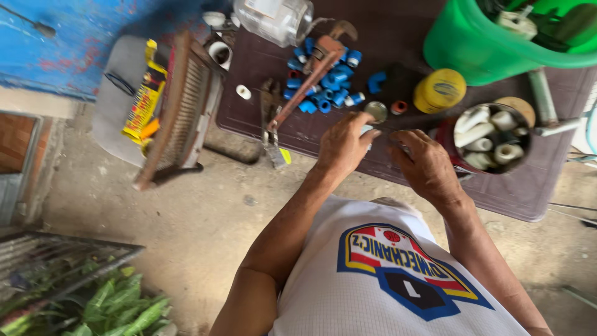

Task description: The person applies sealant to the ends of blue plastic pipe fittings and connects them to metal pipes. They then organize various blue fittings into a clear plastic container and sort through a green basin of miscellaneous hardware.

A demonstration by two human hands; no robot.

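Down at the table (497,193), a dark brown plastic top with a fine woven grain, both hands meet at its near edge. The left hand (344,147) is curled, fingers bent around a small pale fitting (367,130) that barely shows past the knuckles. The right hand (425,165) is half closed beside it, fingertips turned toward the same spot; whether it grips anything I cannot tell, since the backs of the hands hide it.

Just beyond the hands lies a small round metal cap (376,111) and a short orange ring (399,107). Right of these sits a flat yellow tin (439,91) with a dark blue oval label on its lid. A red can (491,138) holds stubby white pipe ends, upright and packed. A glossy green bucket (472,56) stands at the far right corner.

A rusty reddish pipe wrench (308,81) lies slanted across a heap of blue elbows (326,87). A clear plastic jar (273,18) lies on its side at the far edge.

Left of the table, a yellow and red packet (142,102), long and narrow, rests on a grey seat (115,93) beside a rusted wire grill (180,106). The floor is rough concrete; the wall is chipped blue.
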